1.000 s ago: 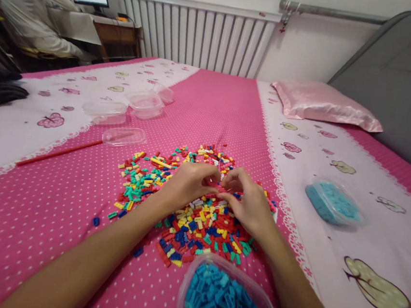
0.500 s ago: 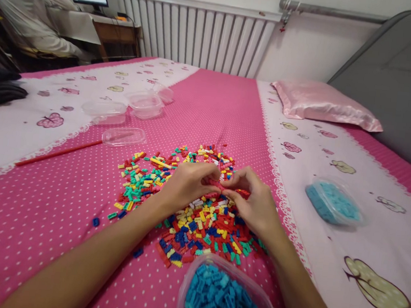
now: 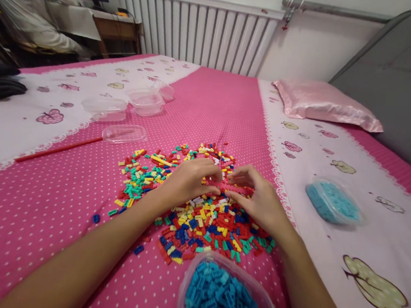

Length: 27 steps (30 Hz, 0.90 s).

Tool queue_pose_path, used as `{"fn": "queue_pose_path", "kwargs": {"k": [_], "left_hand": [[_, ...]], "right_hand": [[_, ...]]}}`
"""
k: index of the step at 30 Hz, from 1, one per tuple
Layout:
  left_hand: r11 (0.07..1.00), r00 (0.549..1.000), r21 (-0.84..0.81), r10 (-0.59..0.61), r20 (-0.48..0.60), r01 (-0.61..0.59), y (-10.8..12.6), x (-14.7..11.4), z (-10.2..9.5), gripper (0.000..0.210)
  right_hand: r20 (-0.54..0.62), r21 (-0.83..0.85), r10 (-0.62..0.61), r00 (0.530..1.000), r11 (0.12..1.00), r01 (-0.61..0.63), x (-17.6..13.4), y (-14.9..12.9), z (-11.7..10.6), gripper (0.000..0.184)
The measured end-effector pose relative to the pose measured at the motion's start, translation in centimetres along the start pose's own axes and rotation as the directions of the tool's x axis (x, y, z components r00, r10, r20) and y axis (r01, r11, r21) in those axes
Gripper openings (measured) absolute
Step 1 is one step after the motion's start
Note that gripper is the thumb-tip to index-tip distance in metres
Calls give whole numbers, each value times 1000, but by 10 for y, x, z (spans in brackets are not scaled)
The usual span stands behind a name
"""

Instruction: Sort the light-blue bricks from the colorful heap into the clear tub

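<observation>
My left hand (image 3: 192,181) is over the pile of small coloured bricks (image 3: 198,226), its thumb and fingers closed on a row of joined red bricks (image 3: 229,188). From the other side my right hand (image 3: 260,193) has its thumb and curled fingers around the same row, whose right end runs into its grip. Parts of the row are hidden by the fingers. Loose red, yellow, green, blue and white bricks lie around and beneath both hands. Close to me stands a clear tub of blue bricks (image 3: 223,296).
A second clear tub (image 3: 333,201) of lighter blue bricks stands at right. Clear containers (image 3: 145,102) and a clear lid (image 3: 124,134) lie at left beside a thin red stick (image 3: 58,149). A pink pillow (image 3: 323,102) lies at back right. Someone sits at back left.
My right hand has shifted slightly right and its fingers have loosened apart. More of the red row shows between my hands; my left hand is nearly still.
</observation>
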<state>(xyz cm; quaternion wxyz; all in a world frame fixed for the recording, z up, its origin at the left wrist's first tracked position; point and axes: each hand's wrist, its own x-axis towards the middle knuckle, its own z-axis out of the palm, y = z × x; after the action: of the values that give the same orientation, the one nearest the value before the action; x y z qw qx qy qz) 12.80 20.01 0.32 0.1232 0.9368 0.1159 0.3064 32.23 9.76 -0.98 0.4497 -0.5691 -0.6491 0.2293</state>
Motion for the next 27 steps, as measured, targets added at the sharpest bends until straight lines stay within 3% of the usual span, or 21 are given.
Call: {"fn": "queue_pose_path", "kwargs": {"k": [5, 10, 15, 19, 23, 27], "left_hand": [[989, 996, -147, -34, -77, 22, 0, 2, -2, 29], [979, 991, -194, -76, -106, 55, 1, 4, -4, 36], [986, 993, -142, -96, -66, 86, -5, 0, -2, 37], [995, 995, -38, -90, -32, 89, -12, -3, 2, 20], [995, 993, 28, -94, -69, 96, -13, -3, 2, 9], [992, 986, -39, -125, -107, 121, -9, -1, -1, 11]], "right_hand": [[53, -98, 0, 999, 995, 5, 2, 2, -14, 18], [-18, -10, -3, 1000, 1000, 3, 4, 5, -18, 12], [-97, -5, 29, 995, 1000, -30, 6, 13, -22, 9], [-122, -5, 39, 992, 999, -40, 6, 17, -23, 9], [-123, -3, 34, 992, 999, -35, 6, 16, -23, 10], [-81, -36, -11, 997, 999, 8, 5, 6, -21, 21]]}}
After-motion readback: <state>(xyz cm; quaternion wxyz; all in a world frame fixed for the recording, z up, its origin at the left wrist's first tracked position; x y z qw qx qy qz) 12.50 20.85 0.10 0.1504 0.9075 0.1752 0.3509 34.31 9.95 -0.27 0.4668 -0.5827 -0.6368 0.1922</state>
